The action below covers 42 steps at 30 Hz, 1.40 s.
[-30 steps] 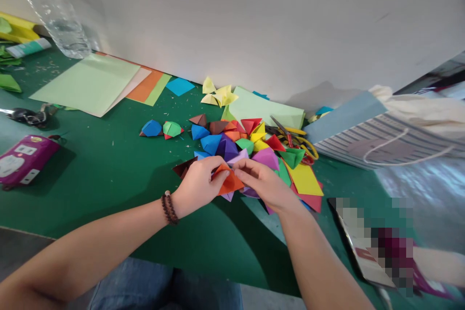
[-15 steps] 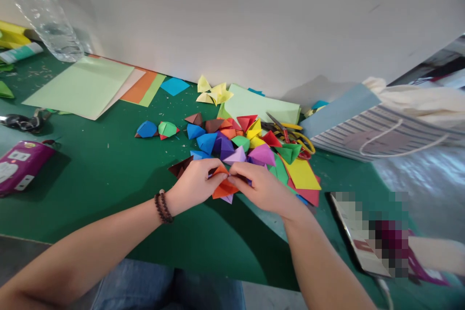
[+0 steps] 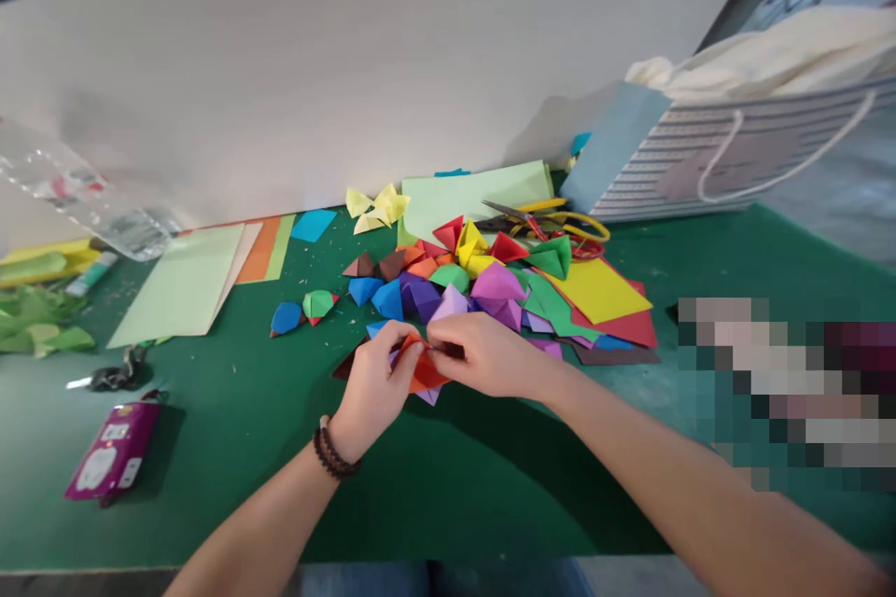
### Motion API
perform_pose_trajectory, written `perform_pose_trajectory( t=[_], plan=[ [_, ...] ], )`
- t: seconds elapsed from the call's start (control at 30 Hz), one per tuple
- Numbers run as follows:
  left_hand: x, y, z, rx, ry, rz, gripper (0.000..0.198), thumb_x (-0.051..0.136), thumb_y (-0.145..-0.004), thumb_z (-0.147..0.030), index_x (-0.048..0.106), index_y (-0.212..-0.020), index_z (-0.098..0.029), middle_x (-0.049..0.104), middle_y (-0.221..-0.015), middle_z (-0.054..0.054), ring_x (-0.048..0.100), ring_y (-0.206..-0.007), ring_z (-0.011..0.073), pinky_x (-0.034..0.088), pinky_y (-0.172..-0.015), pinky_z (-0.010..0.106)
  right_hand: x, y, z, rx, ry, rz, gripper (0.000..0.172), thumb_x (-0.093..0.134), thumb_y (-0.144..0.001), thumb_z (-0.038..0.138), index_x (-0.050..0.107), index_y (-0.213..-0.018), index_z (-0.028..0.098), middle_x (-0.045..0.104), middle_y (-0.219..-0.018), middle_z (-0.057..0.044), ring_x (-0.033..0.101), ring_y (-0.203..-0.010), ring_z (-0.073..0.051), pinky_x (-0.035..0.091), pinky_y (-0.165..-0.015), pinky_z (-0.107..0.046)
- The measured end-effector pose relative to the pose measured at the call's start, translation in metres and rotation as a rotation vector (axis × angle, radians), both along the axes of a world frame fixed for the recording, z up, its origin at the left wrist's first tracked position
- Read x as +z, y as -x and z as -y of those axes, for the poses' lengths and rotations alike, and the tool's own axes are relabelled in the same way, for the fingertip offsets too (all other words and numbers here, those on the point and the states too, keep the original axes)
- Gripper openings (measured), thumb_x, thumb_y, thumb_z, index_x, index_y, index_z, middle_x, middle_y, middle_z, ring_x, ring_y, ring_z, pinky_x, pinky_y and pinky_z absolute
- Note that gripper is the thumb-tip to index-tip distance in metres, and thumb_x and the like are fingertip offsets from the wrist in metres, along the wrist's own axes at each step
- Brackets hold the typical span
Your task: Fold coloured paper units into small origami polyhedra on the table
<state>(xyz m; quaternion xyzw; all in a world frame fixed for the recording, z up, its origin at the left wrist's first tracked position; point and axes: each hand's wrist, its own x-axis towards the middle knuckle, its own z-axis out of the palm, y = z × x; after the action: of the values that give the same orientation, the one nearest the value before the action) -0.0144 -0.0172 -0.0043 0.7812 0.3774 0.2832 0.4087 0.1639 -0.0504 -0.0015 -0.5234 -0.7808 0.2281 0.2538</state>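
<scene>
Our left hand [image 3: 374, 387] and right hand [image 3: 483, 354] met over the front of the green-topped desk [image 3: 490, 485], both narrowly closed, with their fingertips pinching an orange folded paper piece [image 3: 424, 368] from either side. The piece sat between the hands, held up just off the near edge of a heap of multicoloured origami paper shapes [image 3: 448, 298] at mid-desk. Most of it showed, though the fingers hid part of its folds. A grip this close looked right for such small paper: steady fingertip pressure on both sides would likely keep the layers from slipping, while a light touch would avoid crushing the creases.

A brown-beaded bracelet [image 3: 334, 452] circled our left wrist. Just beside that hand lay a dark brown paper piece [image 3: 348, 366]. Beyond the heap, yellow-handled scissors [image 3: 553, 222] rested towards the back edge, and a bright yellow paper sheet [image 3: 598, 289] overlapped a red paper sheet [image 3: 630, 328] to the right. A striped paper gift bag [image 3: 700, 159] stood at the back right, while a pale green paper sheet [image 3: 178, 284] lay at the back left. A magenta packet [image 3: 116, 450] lay near the front left edge.
</scene>
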Motion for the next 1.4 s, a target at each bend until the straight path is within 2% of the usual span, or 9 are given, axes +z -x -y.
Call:
perform_pose_trajectory(
  t=[0.1, 0.2, 0.47, 0.57, 0.67, 0.87, 1.03, 1.23, 1.4],
  plan=[
    [0.005, 0.001, -0.001, -0.048, -0.041, -0.044, 0.011, 0.050, -0.090, -0.022, 0.061, -0.088, -0.019, 0.066, -0.085, 0.000, 0.060, -0.078, 0.0122, 0.045, -0.072, 0.021, 0.001, -0.006, -0.001, 0.066, 0.105, -0.044, 0.024, 0.048, -0.085, 0.022, 0.038, -0.063, 0.019, 0.042, -0.058, 0.005, 0.037, -0.052, -0.008, 0.022, -0.052, -0.025],
    [0.009, 0.001, -0.002, -0.068, -0.052, -0.049, 0.012, 0.051, -0.090, -0.022, 0.063, -0.089, -0.019, 0.068, -0.089, 0.001, 0.061, -0.081, 0.0128, 0.046, -0.075, 0.021, 0.004, -0.010, 0.000, 0.157, 0.108, -0.049, 0.026, 0.045, -0.088, 0.022, 0.041, -0.062, 0.018, 0.045, -0.060, 0.003, 0.041, -0.057, -0.009, 0.025, -0.055, -0.025],
    [0.008, -0.001, -0.005, 0.041, 0.060, 0.027, 0.005, 0.060, -0.083, -0.023, 0.063, -0.084, -0.018, 0.066, -0.082, 0.001, 0.061, -0.078, 0.0131, 0.047, -0.071, 0.022, 0.003, -0.005, -0.002, 0.126, -0.061, 0.011, 0.026, 0.046, -0.083, 0.015, 0.043, -0.058, 0.017, 0.044, -0.058, 0.002, 0.037, -0.058, -0.010, 0.023, -0.057, -0.027],
    [0.006, -0.001, -0.008, 0.097, 0.151, 0.091, 0.010, 0.065, -0.078, -0.026, 0.061, -0.082, -0.017, 0.065, -0.078, 0.001, 0.061, -0.075, 0.0133, 0.048, -0.068, 0.022, 0.002, -0.005, -0.002, 0.117, -0.086, 0.007, 0.026, 0.046, -0.084, 0.015, 0.042, -0.059, 0.018, 0.044, -0.059, 0.002, 0.038, -0.058, -0.011, 0.023, -0.057, -0.027],
    [0.005, 0.000, -0.010, 0.074, 0.195, 0.061, 0.014, 0.068, -0.077, -0.030, 0.063, -0.080, -0.017, 0.066, -0.078, 0.002, 0.061, -0.074, 0.0140, 0.048, -0.069, 0.023, 0.003, -0.005, -0.002, 0.103, -0.093, 0.025, 0.024, 0.047, -0.084, 0.015, 0.041, -0.060, 0.018, 0.044, -0.060, 0.002, 0.038, -0.060, -0.012, 0.024, -0.058, -0.027],
    [0.008, -0.001, -0.010, 0.056, 0.052, -0.112, 0.010, 0.062, -0.080, -0.026, 0.067, -0.081, -0.017, 0.069, -0.083, 0.004, 0.062, -0.079, 0.0160, 0.048, -0.074, 0.026, 0.004, -0.003, -0.001, 0.104, -0.046, 0.040, 0.022, 0.047, -0.085, 0.016, 0.042, -0.064, 0.018, 0.049, -0.065, 0.000, 0.042, -0.065, -0.013, 0.029, -0.062, -0.028],
    [0.012, 0.000, -0.009, 0.050, -0.023, -0.147, 0.012, 0.059, -0.082, -0.026, 0.066, -0.081, -0.017, 0.069, -0.081, 0.003, 0.062, -0.077, 0.0157, 0.048, -0.071, 0.025, 0.006, -0.011, 0.000, 0.113, 0.051, -0.024, 0.021, 0.043, -0.089, 0.021, 0.044, -0.068, 0.019, 0.052, -0.068, 0.000, 0.044, -0.063, -0.012, 0.028, -0.058, -0.027],
    [0.015, 0.000, -0.010, 0.018, -0.010, -0.131, 0.011, 0.058, -0.083, -0.025, 0.066, -0.082, -0.017, 0.069, -0.083, 0.004, 0.063, -0.078, 0.0163, 0.049, -0.073, 0.025, 0.008, -0.015, -0.002, 0.145, 0.039, -0.070, 0.026, 0.043, -0.093, 0.030, 0.045, -0.070, 0.019, 0.049, -0.065, 0.002, 0.043, -0.060, -0.011, 0.026, -0.056, -0.026],
    [0.014, 0.000, -0.008, -0.006, 0.068, -0.101, 0.011, 0.058, -0.084, -0.026, 0.064, -0.083, -0.018, 0.067, -0.082, 0.003, 0.062, -0.075, 0.0156, 0.048, -0.069, 0.024, 0.003, -0.010, -0.002, 0.160, -0.013, -0.064, 0.023, 0.046, -0.090, 0.024, 0.046, -0.068, 0.019, 0.050, -0.065, 0.002, 0.043, -0.059, -0.011, 0.026, -0.055, -0.025]
  ],
)
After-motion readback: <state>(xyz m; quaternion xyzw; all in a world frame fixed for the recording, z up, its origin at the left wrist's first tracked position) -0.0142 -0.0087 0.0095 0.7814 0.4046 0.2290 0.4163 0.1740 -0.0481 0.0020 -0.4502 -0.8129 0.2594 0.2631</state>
